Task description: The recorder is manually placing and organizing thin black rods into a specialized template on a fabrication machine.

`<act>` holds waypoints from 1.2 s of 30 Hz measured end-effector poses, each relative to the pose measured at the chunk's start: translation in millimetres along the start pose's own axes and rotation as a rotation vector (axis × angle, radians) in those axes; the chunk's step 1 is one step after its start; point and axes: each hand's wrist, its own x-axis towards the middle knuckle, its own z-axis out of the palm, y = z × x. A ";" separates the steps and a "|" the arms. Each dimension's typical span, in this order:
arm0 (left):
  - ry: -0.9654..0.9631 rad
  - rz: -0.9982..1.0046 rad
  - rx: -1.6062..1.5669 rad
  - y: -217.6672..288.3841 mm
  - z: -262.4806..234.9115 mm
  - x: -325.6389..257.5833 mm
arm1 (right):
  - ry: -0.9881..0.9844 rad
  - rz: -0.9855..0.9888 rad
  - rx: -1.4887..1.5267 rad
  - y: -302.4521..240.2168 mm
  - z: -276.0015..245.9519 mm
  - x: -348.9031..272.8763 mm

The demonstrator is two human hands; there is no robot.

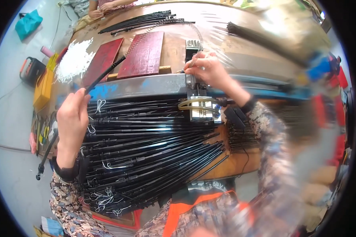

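My left hand (pixel 72 120) is closed round a slim black rod (pixel 106 73) that slants up and away to the right. Out of the rod's far end comes a long thin coil spring (pixel 147 32), which arcs over the table and bends back down. My right hand (pixel 209 70) pinches the spring's other end between thumb and fingers. That hand is just above a small metal fixture (pixel 201 106) with yellowish tubes, set on the grey metal beam (pixel 146 85). Below both hands lies a broad spread of black rods (pixel 146 144), several with white cords.
Two dark red boards (pixel 141 55) lie beyond the beam, beside a heap of white pieces (pixel 76 61). Farther back are a bundle of black rods (pixel 142 21) and a bundle of springs (pixel 265 43). Another person's hands (pixel 103 8) are at the far edge. A yellow box (pixel 43 91) stands left.
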 end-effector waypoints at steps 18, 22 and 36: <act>-0.111 0.362 -0.234 48.1 127.4 56.2 | 0.151 0.120 -0.748 94.2 -157.2 -181.5; -0.194 0.365 -0.354 93.8 193.5 86.7 | 0.156 0.170 -0.780 102.9 -175.0 -200.5; -0.282 0.283 -0.379 85.6 183.8 78.3 | 0.313 0.161 -0.729 112.8 -151.6 -218.0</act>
